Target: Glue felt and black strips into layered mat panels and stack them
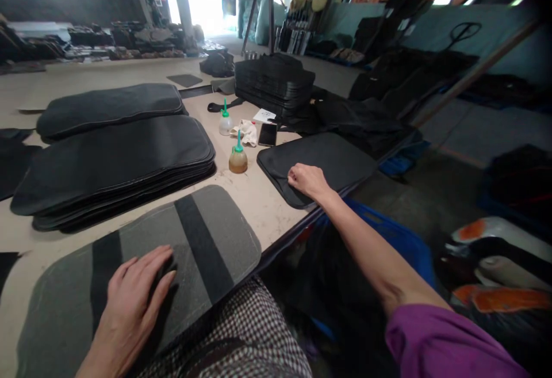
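My left hand lies with fingers stretched out on a grey rounded panel crossed by two black strips. My right hand is closed, its curled fingers gripping the black rounded panel at the table's right edge; the panel's surface creases beside the fingers. Between the two panels stands a squeeze bottle with a green nozzle and brown liquid. Behind it are a paler squeeze bottle, a crumpled white cloth and a phone.
Stacks of black panels lie at the left and at the back of the table. A white paper card lies near the back stack. Below the right edge sits a blue crate. Dark material is heaped beyond the right panel.
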A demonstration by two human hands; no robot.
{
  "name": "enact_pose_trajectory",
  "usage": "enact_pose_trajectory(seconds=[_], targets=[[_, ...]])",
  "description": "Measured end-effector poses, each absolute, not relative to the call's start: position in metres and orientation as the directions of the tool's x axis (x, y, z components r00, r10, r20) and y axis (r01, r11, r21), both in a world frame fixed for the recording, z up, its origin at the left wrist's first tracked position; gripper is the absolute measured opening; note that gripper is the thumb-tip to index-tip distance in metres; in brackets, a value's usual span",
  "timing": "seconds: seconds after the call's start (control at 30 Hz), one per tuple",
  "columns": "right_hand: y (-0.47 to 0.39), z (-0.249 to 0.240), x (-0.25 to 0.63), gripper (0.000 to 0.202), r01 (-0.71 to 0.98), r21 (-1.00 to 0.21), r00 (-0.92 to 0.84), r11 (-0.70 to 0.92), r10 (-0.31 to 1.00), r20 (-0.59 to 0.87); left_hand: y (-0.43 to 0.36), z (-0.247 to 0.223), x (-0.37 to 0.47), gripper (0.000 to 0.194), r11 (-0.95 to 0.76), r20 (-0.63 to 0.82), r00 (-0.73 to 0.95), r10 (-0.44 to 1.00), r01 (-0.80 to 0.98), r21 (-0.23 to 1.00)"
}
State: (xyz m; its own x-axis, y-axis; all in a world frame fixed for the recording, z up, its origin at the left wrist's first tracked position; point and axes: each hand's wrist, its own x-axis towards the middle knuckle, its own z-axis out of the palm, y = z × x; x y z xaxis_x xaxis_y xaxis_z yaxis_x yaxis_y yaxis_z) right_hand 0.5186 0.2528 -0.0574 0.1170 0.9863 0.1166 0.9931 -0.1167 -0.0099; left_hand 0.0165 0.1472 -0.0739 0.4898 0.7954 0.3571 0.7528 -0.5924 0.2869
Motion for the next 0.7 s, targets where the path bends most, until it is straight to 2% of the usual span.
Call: enact_pose_trajectory(seconds=[0.1, 0.2, 0.3, 0.47, 0.6, 0.7], targets=[[0.258, -0.058, 0.52, 0.018, 0.992, -0.067, 0.115, -0.107, 0.986, 0.118, 0.147, -0.072, 0.019, 0.04, -0.602, 0.357, 0.497, 0.791, 0.74, 0.302], [0.264, -0.057, 0.526, 0.012, 0.975, -0.188, 0.138, -0.115, 0.984, 0.112, 0.146, -0.071, 0.018, 0.04, -0.593, 0.358, 0.482, 0.799, 0.728, 0.344], [0.264, -0.053, 0.541, 0.01, 0.917, -0.375, 0.187, -0.136, 0.977, 0.103, 0.143, -0.067, 0.017, 0.04, -0.561, 0.341, 0.448, 0.826, 0.715, 0.418], [0.245, -0.04, 0.564, 0.027, 0.709, -0.699, 0.256, -0.096, 0.958, 0.128, 0.144, -0.049, 0.033, 0.044, -0.385, 0.203, 0.338, 0.919, 0.663, 0.642], [0.226, -0.03, 0.551, 0.033, 0.572, -0.82, 0.235, -0.002, 0.958, 0.161, 0.158, -0.03, 0.082, 0.049, -0.186, 0.014, 0.323, 0.946, 0.507, 0.842], [0.219, -0.029, 0.522, 0.03, 0.517, -0.853, 0.151, 0.07, 0.974, 0.171, 0.173, -0.022, 0.133, 0.054, -0.003, -0.096, 0.384, 0.918, 0.251, 0.968]])
